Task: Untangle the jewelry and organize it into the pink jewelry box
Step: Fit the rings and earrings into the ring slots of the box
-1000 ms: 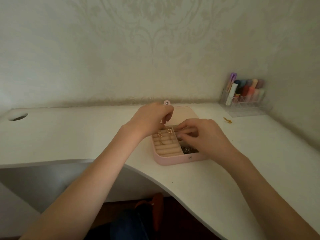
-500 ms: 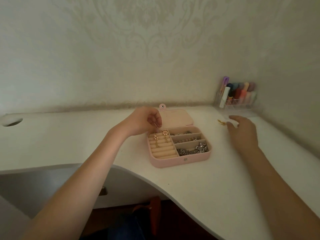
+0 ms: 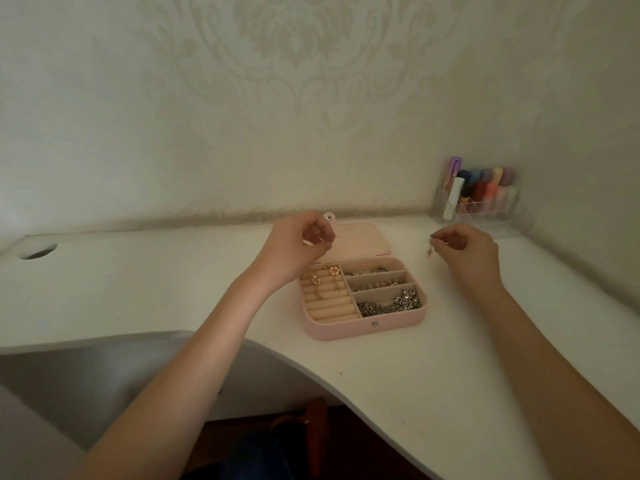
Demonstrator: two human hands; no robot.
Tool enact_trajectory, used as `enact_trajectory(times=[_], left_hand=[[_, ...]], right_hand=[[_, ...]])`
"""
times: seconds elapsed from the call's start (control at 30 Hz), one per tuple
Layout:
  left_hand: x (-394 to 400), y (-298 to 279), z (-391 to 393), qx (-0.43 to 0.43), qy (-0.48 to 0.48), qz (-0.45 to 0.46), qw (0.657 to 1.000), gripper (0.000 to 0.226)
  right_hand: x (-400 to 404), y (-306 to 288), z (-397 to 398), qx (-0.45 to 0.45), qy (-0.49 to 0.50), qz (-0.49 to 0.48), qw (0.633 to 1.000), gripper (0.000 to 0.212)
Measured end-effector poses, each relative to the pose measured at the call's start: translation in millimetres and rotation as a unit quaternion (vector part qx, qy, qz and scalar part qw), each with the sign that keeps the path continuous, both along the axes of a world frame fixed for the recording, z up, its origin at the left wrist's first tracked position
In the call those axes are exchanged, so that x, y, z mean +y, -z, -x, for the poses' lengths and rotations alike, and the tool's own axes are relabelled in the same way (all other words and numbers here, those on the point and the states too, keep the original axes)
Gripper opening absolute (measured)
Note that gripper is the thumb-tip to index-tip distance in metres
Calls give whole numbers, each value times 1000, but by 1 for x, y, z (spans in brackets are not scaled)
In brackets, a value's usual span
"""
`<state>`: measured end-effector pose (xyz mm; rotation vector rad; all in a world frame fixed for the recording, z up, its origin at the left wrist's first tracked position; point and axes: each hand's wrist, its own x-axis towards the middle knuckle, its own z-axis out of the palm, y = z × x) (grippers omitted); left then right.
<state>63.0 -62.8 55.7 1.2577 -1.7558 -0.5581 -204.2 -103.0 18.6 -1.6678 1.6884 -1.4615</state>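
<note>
The pink jewelry box [image 3: 346, 329] lies open on the white desk, its lid [image 3: 356, 239] folded back. Two gold flower earrings [image 3: 325, 276] sit in the ring rolls on the left. Silver chains [image 3: 391, 304] fill the front right compartment, with small pieces in the two compartments behind. My left hand [image 3: 298, 245] hovers over the box's back left corner, fingers curled; whether it holds anything I cannot tell. My right hand [image 3: 464, 251] is raised to the right of the box and pinches a small gold piece [image 3: 429, 251] that dangles from its fingertips.
A clear organizer [image 3: 479, 199] with coloured tubes stands at the back right corner against the wall. A round cable hole [image 3: 38, 251] is cut in the desk at far left. The desk's front edge curves inward below the box.
My right hand left the box, reached right to the small gold piece on the desk and lifted it. My left hand stayed over the box's back left corner.
</note>
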Motion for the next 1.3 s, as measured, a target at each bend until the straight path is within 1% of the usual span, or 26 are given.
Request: enact_trajectory(times=[0.1, 0.2, 0.33, 0.47, 0.6, 0.67, 0.73, 0.8, 0.87, 0.97, 1.03, 1.1, 1.17, 1.3], left_hand=[[9, -6, 15, 30, 16, 6, 999, 24], [21, -13, 30, 40, 31, 7, 999, 13], [36, -16, 42, 82, 48, -3, 995, 22], [40, -11, 40, 98, 29, 17, 995, 13], [42, -9, 39, 159, 46, -25, 986, 13], [43, -9, 39, 174, 45, -29, 983, 12], [43, -10, 40, 202, 42, -42, 978, 18], [43, -12, 40, 234, 44, -58, 969, 30], [44, -15, 39, 237, 60, -60, 968, 35], [45, -17, 36, 251, 85, -79, 961, 24], [44, -16, 33, 279, 86, -95, 952, 12], [43, -15, 29, 276, 87, -104, 952, 8], [44, -15, 27, 247, 98, -110, 958, 11], [48, -15, 27, 215, 104, -119, 964, 15]], right_hand=[[22, -22, -27, -84, -115, -11, 990, 7], [53, -41, -55, -145, -215, -10, 966, 10], [78, -50, -71, -216, -266, -1, 940, 13], [83, -51, -74, -216, -276, -14, 936, 13], [85, -51, -76, -206, -276, -13, 939, 14], [85, -51, -76, -196, -273, -10, 942, 14], [85, -51, -76, -185, -272, -4, 944, 15], [85, -51, -76, -179, -279, -2, 944, 18], [85, -50, -76, -171, -288, -5, 942, 23], [85, -51, -74, -181, -302, -31, 935, 27], [85, -51, -73, -209, -325, -71, 919, 33], [86, -50, -73, -229, -344, -110, 904, 33], [86, -49, -74, -236, -349, -133, 897, 28], [86, -49, -74, -220, -365, -143, 893, 26]])
